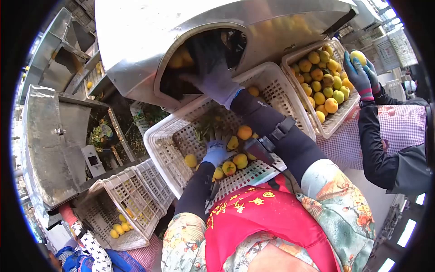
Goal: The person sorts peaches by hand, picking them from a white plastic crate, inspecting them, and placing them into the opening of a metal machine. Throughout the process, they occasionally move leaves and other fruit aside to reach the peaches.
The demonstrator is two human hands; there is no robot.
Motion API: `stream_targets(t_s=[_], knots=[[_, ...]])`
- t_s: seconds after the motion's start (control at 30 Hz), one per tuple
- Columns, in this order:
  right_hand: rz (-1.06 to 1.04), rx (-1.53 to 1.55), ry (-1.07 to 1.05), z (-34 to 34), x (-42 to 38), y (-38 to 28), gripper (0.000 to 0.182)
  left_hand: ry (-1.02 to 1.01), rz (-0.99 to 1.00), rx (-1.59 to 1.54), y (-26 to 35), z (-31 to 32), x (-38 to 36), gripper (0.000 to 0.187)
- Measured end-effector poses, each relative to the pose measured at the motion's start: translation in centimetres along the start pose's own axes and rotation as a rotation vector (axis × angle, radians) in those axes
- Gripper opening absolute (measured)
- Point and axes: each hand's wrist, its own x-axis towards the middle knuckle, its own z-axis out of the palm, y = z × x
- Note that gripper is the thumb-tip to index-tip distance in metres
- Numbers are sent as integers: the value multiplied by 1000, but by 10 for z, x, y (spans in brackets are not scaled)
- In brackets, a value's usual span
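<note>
My left hand (216,153), in a pale blue glove with dark fingers, reaches down inside a white plastic crate (158,140). Its fingers are spread beside green leaves (208,124) and yellow-orange fruit (229,169) that look like peaches. My right hand (213,75), gloved too, reaches through the oval opening of a metal machine (149,54). The thumb stretches out to the side, and the other fingers look extended in the shadow. More yellow fruit (181,58) lies inside the opening, left of that hand. Nothing shows in either hand.
A second white crate (312,119) full of fruit stands at the right. Beside it a co-worker's gloved hands (360,75) hold one fruit (358,58). A tilted crate (106,204) with several fruit is at the lower left, near another person's patterned sleeve (93,245). Metal chutes (54,140) line the left.
</note>
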Motion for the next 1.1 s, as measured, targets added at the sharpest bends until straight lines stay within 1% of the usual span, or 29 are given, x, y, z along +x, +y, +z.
stream_targets(t_s=[0.03,0.07,0.1,0.13,0.17,0.2,0.23,0.27,0.3,0.33,0.37,0.4,0.43,0.47,0.5,0.53,0.57,0.6,0.63,0.67,0.7,0.73,0.77,0.8,0.9,0.93,1.0,1.03,1.1], knots=[[4,-5,-21,-10,0,4,84,-44,-4,95,4,2,11,85],[-48,20,16,-24,-10,5,78,-102,-3,198,6,6,13,87],[-109,42,56,-39,-22,8,73,-115,6,188,8,7,17,87],[-195,181,-31,-57,-40,9,65,-65,36,217,12,4,21,85],[-144,133,-279,-62,-60,14,61,-11,61,249,14,4,25,84],[-93,89,-522,-59,-91,24,57,-17,58,243,6,14,32,84],[90,45,-596,-49,-143,45,52,-10,121,220,-8,33,40,83],[390,160,-826,-43,-166,53,55,-2,183,198,-15,45,44,83],[464,-45,-1129,-36,-188,62,61,-11,180,198,-13,43,43,83],[526,-263,-1423,-26,-210,74,68,-129,57,140,-9,34,44,88],[404,-299,-1443,-15,-242,92,76,-243,-70,83,-7,28,45,92],[280,-333,-1460,-7,-263,103,84,-245,-77,87,-10,26,40,92],[273,-325,-1456,-6,-261,105,84,-184,-180,-86,-18,23,31,87],[435,-243,-1454,-2,-254,107,87,-111,-279,-257,-24,16,22,82],[602,-156,-1446,0,-249,106,89,-104,-284,-247,-28,10,11,82],[592,-153,-1438,-3,-239,97,89,-50,-382,-871,-26,-3,-2,79],[597,17,-1176,-11,-223,82,91,20,-448,-1501,-25,-14,-11,75],[594,185,-910,-18,-210,65,92,35,-439,-1496,-23,-19,-19,75],[580,189,-900,-21,-205,51,92,43,-340,-1739,-21,-23,-27,78],[460,205,-654,-23,-199,37,91,49,-221,-1976,-15,-35,-32,82],[338,220,-408,-27,-193,25,90,64,-204,-1966,-7,-47,-36,82],[322,222,-393,-38,-176,9,90,192,-35,-2075,6,-69,-43,85],[383,371,-357,-56,-156,-10,91,315,144,-2172,13,-82,-47,89],[443,519,-321,-68,-141,-24,91,233,292,-2165,2,-86,-47,95],[392,532,-224,-78,-120,-44,89,194,390,-1979,-7,-113,-57,96],[381,529,-206,-81,-113,-47,89,189,407,-1964,-1,-124,-60,96],[298,324,-291,-85,-100,-49,86,355,394,-1911,14,-139,-65,92],[288,319,-274,-82,-96,-48,86,352,413,-1898,15,-141,-65,92],[165,-16,-159,-70,-93,-47,85,432,255,-1958,12,-135,-68,90]])
